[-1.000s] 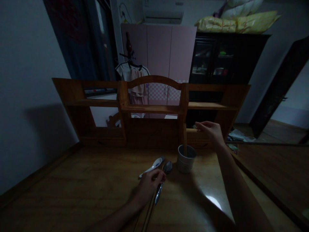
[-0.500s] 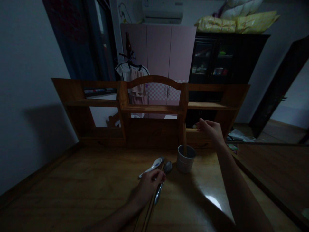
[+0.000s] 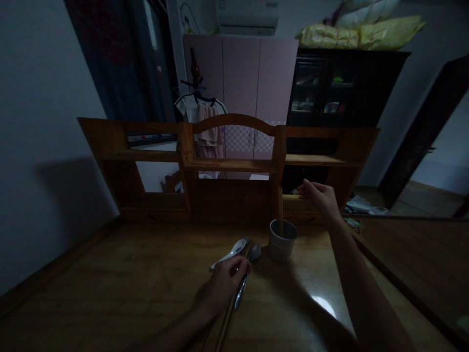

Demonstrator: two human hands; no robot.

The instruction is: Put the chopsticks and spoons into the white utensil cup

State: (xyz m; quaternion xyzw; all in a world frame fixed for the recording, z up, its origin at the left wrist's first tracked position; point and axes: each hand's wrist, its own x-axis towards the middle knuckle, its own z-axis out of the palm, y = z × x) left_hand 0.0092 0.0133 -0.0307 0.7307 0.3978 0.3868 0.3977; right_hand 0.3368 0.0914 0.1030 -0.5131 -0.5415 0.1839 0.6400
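My left hand [image 3: 223,286] rests on the wooden desk [image 3: 128,288] with its fingers curled over a pair of wooden chopsticks [image 3: 224,322]. A metal spoon [image 3: 246,278] lies just right of it and a white ceramic spoon [image 3: 230,253] just beyond it. A white cup [image 3: 282,243] stands to the right with a wooden chopstick [image 3: 280,210] upright in it. My right hand [image 3: 319,196] hovers above and right of the cup, fingers loosely extended and holding nothing that I can see.
A wooden shelf unit [image 3: 230,166] stands along the desk's back edge. A pink wardrobe [image 3: 242,83] and a dark glass cabinet [image 3: 330,93] are behind it. The desk's right edge [image 3: 403,293] drops to the floor. The room is dim.
My right hand has lifted slightly, up and a little left above the cup. My left hand has stayed on the chopsticks.
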